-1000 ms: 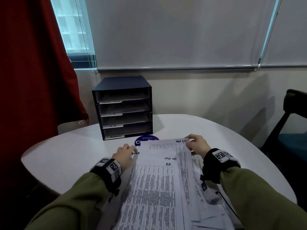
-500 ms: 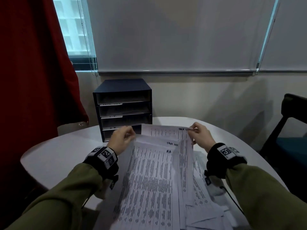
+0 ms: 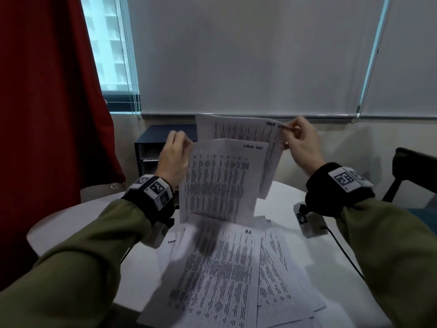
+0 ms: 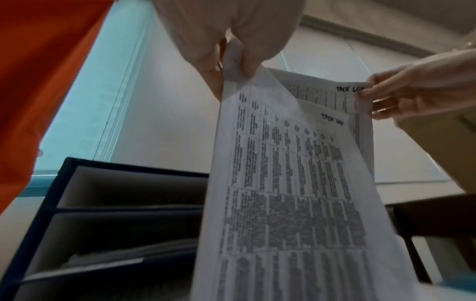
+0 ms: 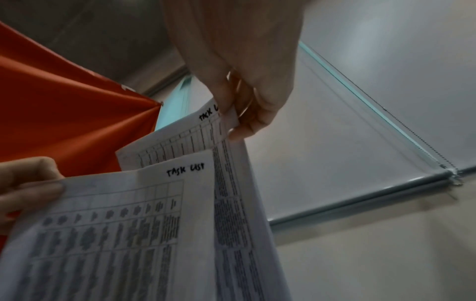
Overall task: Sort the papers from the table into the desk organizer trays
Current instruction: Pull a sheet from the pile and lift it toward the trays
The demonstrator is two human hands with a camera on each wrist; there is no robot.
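Note:
Two printed sheets marked "TASK LIST" [image 3: 220, 181] [image 4: 288, 183] [image 5: 128, 234] hang upright above the table, one behind the other. My left hand [image 3: 175, 157] [image 4: 229, 55] pinches their top left corner. My right hand [image 3: 300, 143] [image 5: 239, 106] pinches the top right corner of the rear sheet [image 3: 238, 129]. The dark blue desk organizer [image 3: 153, 147] [image 4: 103, 203] stands behind the sheets, mostly hidden; its stacked trays show at the left. A loose pile of printed papers [image 3: 224, 275] lies on the white table [image 3: 89, 223] below my hands.
A red curtain [image 3: 47, 114] hangs at the left beside the window. A dark chair [image 3: 413, 176] stands at the right of the table. A wall and lowered blind [image 3: 248, 55] are behind the organizer. A black cable [image 3: 343, 252] trails over the table from my right wrist.
Both hands have lifted the two "TASK LIST" sheets off the pile, from flat on the table to hanging upright in front of the organizer.

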